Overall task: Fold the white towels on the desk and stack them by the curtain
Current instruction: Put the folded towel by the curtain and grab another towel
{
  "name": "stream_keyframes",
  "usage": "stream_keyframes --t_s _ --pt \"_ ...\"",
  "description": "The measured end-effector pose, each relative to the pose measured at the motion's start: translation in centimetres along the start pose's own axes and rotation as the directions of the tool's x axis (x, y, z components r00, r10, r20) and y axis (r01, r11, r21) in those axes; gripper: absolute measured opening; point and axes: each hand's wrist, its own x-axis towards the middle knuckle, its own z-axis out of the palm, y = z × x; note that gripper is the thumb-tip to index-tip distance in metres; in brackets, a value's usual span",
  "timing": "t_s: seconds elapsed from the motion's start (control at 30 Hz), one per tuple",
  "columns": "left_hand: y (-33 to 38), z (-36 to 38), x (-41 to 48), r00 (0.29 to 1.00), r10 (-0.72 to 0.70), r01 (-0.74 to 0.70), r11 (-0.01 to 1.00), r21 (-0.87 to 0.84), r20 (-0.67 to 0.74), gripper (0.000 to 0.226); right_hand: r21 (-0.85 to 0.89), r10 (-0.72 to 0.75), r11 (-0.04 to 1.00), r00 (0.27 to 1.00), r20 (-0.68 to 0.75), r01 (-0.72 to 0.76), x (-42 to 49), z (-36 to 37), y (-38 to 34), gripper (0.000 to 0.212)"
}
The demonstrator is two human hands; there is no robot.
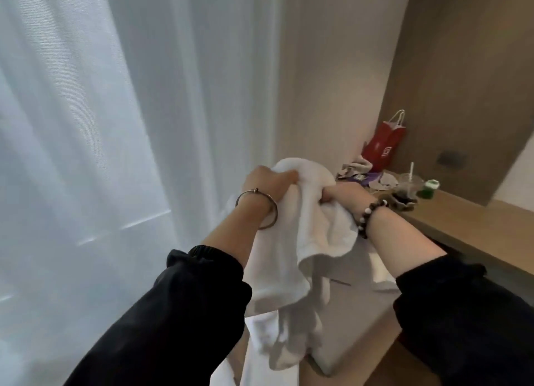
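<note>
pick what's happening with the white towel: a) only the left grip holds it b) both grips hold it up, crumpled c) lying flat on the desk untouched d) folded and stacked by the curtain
b: the left grip and the right grip each clutch a bunch of the white towel, which hangs crumpled below them.

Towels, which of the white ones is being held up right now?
The crumpled towel hanging between the arms, gripped by the left hand and right hand; the other towel lies flat by the right forearm.
</note>
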Motion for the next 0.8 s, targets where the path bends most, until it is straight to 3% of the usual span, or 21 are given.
stream_keyframes --t_s 0.13,0.2,0.3,0.37,0.43,0.5,0.57,0.7,0.8 --pt "6.6 9.2 0.9 0.981 0.049 -0.031 0.995 -0.095 0.189 0.040 0.070 0.129 0.990 0.989 -0.074 -0.124 0.3 -11.1 2.1 0.044" --pt "9.9 14.5 1.1 0.955 0.079 -0.040 0.989 -0.139 0.286 0.039 0.107 0.179 0.980 0.975 -0.134 -0.166 0.1 -16.8 3.6 0.048" --pt "14.6 22.5 0.4 0.896 0.104 -0.030 0.984 -0.174 0.432 0.065 0.135 0.233 0.970 0.933 -0.275 -0.202 -1.0 -24.7 6.3 0.045" --pt "17.1 27.3 -0.5 0.862 0.126 -0.027 0.979 -0.203 0.491 0.056 0.176 0.271 0.960 0.884 -0.379 -0.219 -1.9 -29.3 8.3 0.044" --pt "19.0 32.3 -1.2 0.821 0.125 0.023 0.968 -0.250 0.557 0.051 0.212 0.292 0.953 0.833 -0.470 -0.215 -3.0 -33.1 10.3 0.031" --pt "20.4 36.8 -2.0 0.778 0.149 0.040 0.958 -0.285 0.611 0.031 0.240 0.291 0.953 0.780 -0.554 -0.185 -3.9 -36.1 12.1 0.013" --pt "21.8 40.8 -2.7 0.734 0.164 0.074 0.946 -0.317 0.659 0.014 0.283 0.274 0.952 0.726 -0.630 -0.114 -4.1 -38.9 13.8 0.009" --pt "24.7 47.9 -2.6 0.617 0.169 0.188 0.917 -0.352 0.769 0.011 0.324 0.253 0.946 0.581 -0.774 0.019 -2.6 -43.8 15.8 0.009" --pt "27.2 52.4 -0.8 0.528 0.245 0.154 0.914 -0.376 0.813 0.019 0.278 0.212 0.958 0.484 -0.849 0.067 0.4 -47.5 16.2 0.007"
